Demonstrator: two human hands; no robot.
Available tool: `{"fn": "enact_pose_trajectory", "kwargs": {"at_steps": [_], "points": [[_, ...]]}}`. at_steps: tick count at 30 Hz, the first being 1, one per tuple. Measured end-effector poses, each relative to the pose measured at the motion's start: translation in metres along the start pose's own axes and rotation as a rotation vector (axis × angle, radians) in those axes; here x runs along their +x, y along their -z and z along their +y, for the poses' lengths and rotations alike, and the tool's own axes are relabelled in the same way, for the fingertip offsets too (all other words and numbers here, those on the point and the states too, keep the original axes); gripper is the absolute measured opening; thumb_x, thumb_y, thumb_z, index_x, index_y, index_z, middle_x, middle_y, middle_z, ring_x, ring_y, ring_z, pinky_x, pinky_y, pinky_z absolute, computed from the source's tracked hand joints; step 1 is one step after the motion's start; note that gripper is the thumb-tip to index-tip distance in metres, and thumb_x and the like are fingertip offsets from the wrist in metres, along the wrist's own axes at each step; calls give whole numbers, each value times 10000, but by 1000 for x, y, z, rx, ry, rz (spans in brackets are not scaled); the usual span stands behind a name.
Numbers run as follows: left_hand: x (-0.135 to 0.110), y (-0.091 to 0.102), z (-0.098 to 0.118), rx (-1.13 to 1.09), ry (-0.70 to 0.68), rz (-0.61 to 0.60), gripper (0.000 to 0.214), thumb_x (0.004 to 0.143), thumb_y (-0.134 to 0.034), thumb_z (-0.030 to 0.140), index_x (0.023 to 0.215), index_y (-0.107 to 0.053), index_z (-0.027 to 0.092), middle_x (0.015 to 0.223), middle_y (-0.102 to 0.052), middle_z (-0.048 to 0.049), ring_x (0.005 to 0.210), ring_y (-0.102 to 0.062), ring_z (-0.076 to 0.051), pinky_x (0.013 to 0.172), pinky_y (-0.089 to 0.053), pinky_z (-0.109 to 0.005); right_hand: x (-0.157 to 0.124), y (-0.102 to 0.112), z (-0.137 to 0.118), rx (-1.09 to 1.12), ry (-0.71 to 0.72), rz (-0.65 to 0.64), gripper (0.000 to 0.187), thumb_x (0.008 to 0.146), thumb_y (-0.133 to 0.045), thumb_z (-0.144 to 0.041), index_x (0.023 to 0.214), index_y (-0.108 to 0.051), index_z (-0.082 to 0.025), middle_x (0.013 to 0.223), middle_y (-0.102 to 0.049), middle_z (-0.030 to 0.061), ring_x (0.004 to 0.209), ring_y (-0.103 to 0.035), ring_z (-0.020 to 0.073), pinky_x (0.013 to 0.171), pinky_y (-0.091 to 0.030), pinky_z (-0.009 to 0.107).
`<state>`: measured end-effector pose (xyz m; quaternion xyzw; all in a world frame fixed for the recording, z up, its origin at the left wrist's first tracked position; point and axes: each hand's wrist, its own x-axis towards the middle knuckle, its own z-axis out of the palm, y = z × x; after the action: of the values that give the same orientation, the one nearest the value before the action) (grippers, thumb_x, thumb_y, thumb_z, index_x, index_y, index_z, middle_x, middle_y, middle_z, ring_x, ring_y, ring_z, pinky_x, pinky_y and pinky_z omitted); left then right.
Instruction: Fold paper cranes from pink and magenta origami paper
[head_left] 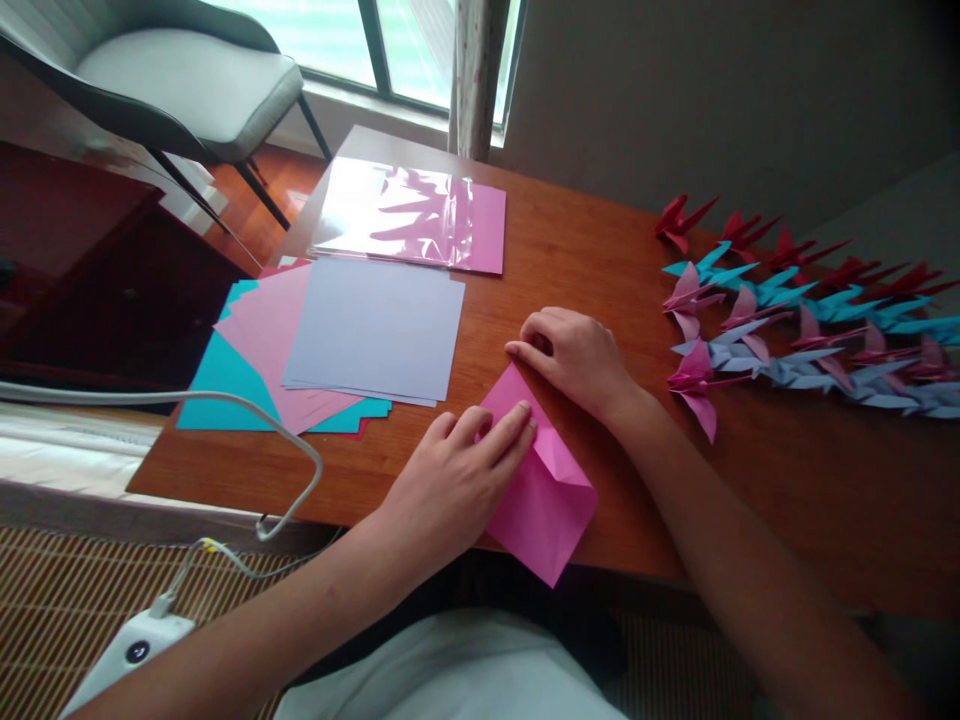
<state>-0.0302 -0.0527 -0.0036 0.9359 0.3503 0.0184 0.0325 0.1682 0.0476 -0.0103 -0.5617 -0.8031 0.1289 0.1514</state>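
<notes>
White shirt (450,670) fronts my remote view; left hand (454,478) presses pink paper (536,520) on table (585,260), fingers extended; right hand (577,355) curls by far tip, pinch unclear. Light, easily creased, I judge: take edges.

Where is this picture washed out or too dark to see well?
All in the head view: the window washed out; white glare across part of the plastic wrapper; the wall in dim shade; the pink sheet lit well enough to show creases.
</notes>
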Motion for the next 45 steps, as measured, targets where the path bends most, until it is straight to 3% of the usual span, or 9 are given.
{"fn": "enact_pose_trajectory", "kwargs": {"at_steps": [5, 8, 12, 15, 20, 26, 33, 41, 45], "points": [[-1, 0, 2, -28, 50, 18, 488, 1006, -482, 235, 1493, -477, 207, 1592, -447, -43, 1090, -554, -247, 847, -486, -399, -22, 12, -6, 220, -57, 21, 177, 963, -612, -350, 910, -687, -198, 917, -739, 42, 846, -669, 195, 738, -461, 301], [-3, -1, 4, -54, 71, 64, 519, 1007, -496, 235, 1519, -433, 177, 1591, -447, -71, 1131, -561, -249, 872, -489, -394, -52, 34, -12, 431, -109, -20, 304, 980, -563, -467, 1078, -692, -210, 1004, -763, 60, 886, -705, 211, 715, -511, 300], [-7, -4, 5, -78, 94, 162, 486, 988, -546, 242, 1464, -498, 156, 1512, -542, -96, 1152, -576, -264, 882, -498, -410, -94, 53, -25, 458, -127, -71, 408, 964, -573, -499, 1274, -625, -239, 1176, -734, 83, 1041, -694, 247, 891, -549, 384], [-9, -4, 5, -124, 138, 233, 409, 986, -544, 232, 1382, -576, 140, 1424, -620, -102, 1158, -576, -276, 909, -488, -423, -110, 45, -30, 291, -168, -29, 395, 899, -680, -404, 1251, -633, -231, 1139, -739, 87, 1013, -699, 265, 891, -560, 423], [-14, -7, 7, -178, 228, 245, 371, 982, -552, 245, 1336, -608, 149, 1397, -639, -97, 1184, -560, -296, 959, -459, -452, -113, 14, -19, 197, -255, 149, 204, 925, -614, -267, 1110, -670, -202, 939, -749, 76, 855, -705, 248, 813, -567, 419], [-15, -11, 7, -168, 207, 232, 325, 978, -561, 236, 1289, -637, 178, 1429, -623, -68, 1203, -557, -294, 957, -449, -447, -111, 3, -18, -87, -163, 281, 286, 920, -602, -165, 1201, -654, -183, 1120, -680, 138, 1053, -593, 311, 889, -491, 469], [-14, -6, 6, -206, 241, 215, 356, 986, -534, 238, 1331, -605, 190, 1444, -607, -77, 1236, -545, -304, 986, -454, -469, -110, -2, -37, -216, 97, 94, 290, 988, -485, -130, 1193, -686, -165, 1073, -687, 120, 949, -585, 257, 812, -454, 410], [-25, 2, -1, -346, 481, 398, 412, 975, -553, 254, 1381, -534, 191, 1363, -632, -113, 1187, -618, -254, 1020, -498, -409, -118, -6, -46, -169, 23, 33, 337, 987, -551, -302, 1282, -635, -163, 1114, -649, 136, 961, -580, 271, 811, -514, 404], [-25, 1, -3, -469, 541, 378, 378, 977, -556, 268, 1350, -552, 206, 1296, -659, -91, 1075, -670, -212, 950, -540, -350, -122, -8, -47, -165, 7, 47, 368, 984, -554, -297, 1320, -615, -157, 1107, -638, 140, 956, -574, 273, 808, -531, 406]]}}
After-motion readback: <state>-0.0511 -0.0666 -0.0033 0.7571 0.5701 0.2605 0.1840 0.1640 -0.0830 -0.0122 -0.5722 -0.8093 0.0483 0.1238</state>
